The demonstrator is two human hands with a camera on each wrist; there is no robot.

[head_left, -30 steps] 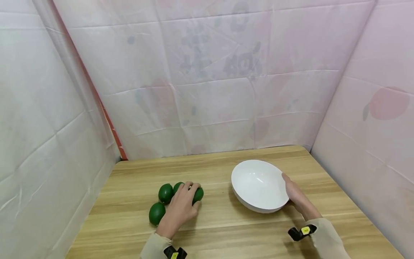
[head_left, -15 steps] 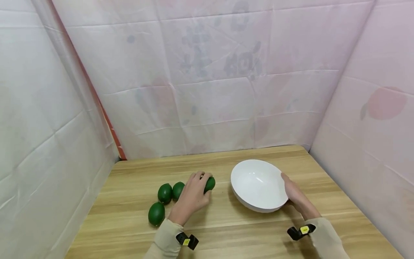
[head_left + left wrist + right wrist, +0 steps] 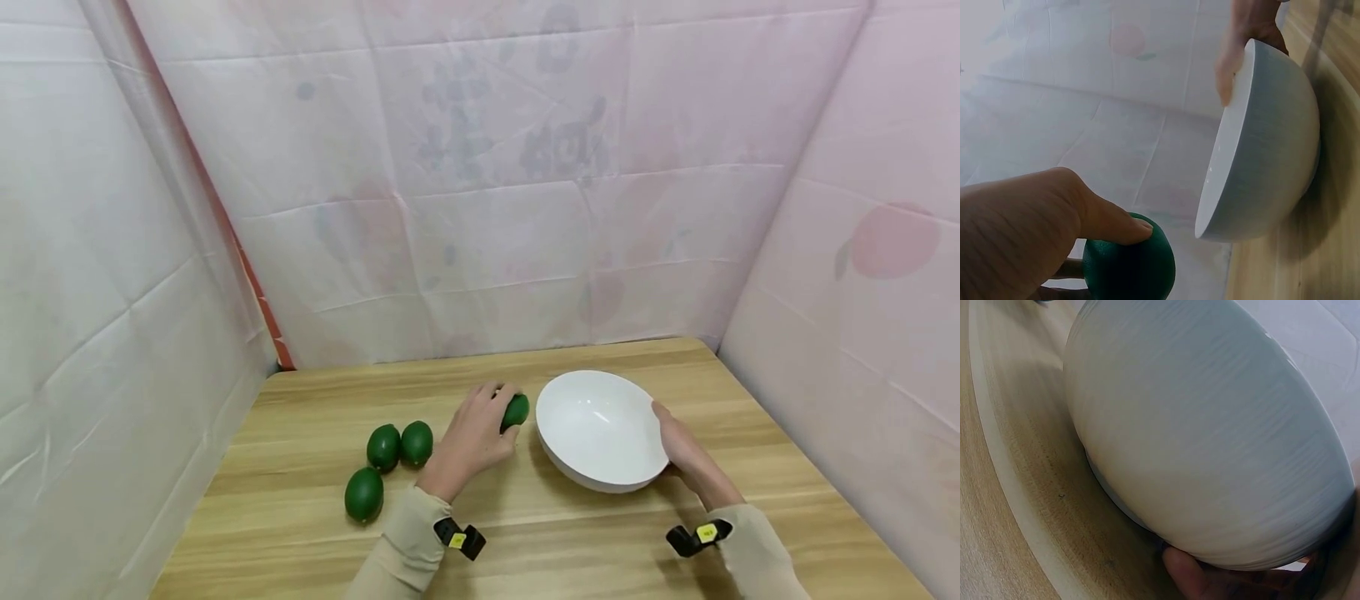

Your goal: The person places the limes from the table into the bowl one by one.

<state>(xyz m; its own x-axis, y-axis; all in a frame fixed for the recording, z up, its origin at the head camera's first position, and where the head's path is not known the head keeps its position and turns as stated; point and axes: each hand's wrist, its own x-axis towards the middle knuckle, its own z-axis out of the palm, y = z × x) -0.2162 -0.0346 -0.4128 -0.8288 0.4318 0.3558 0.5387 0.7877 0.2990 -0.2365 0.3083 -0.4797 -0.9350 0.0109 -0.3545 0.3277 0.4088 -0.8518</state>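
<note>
My left hand (image 3: 474,435) grips a dark green lime (image 3: 515,412) between thumb and fingers, just left of the white bowl (image 3: 600,429). In the left wrist view the thumb presses on the upper side of the lime (image 3: 1132,269), with the bowl (image 3: 1266,150) to its right. My right hand (image 3: 688,450) holds the bowl by its right side, thumb at the rim and fingers underneath. The right wrist view shows those fingers (image 3: 1188,573) against the lower outside of the bowl (image 3: 1204,431). No fruit shows inside the bowl.
Three more green limes lie on the left of the wooden table (image 3: 570,550): one in front (image 3: 364,495), one behind it (image 3: 384,447) and one to the right (image 3: 417,442). Pale printed sheets (image 3: 480,208) enclose the table's back and sides.
My left hand has carried the lime rightward and farther back, away from the other limes and close to the bowl. The right hand and bowl have stayed in place.
</note>
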